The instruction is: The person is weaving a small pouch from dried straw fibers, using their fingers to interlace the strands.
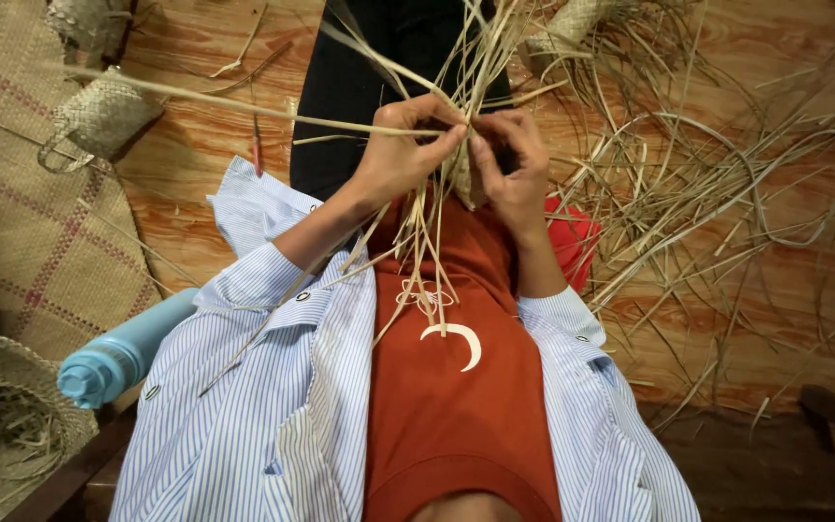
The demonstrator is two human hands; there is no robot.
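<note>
Both hands meet above the person's lap — the left hand pinches several long pale dried palm-leaf strips between thumb and fingers, and the right hand has its fingers curled tight on the small woven piece where those strips cross, just in front of the rust-red shirt. Loose ends hang down over the shirt and fan upward past the hands, while a tangled heap of the same dry strips lies on the wooden floor to the right. At left — near the striped sleeve — lie a light-blue plastic bottle, a tan woven mat with faded red lines and a small woven pouch.
</note>
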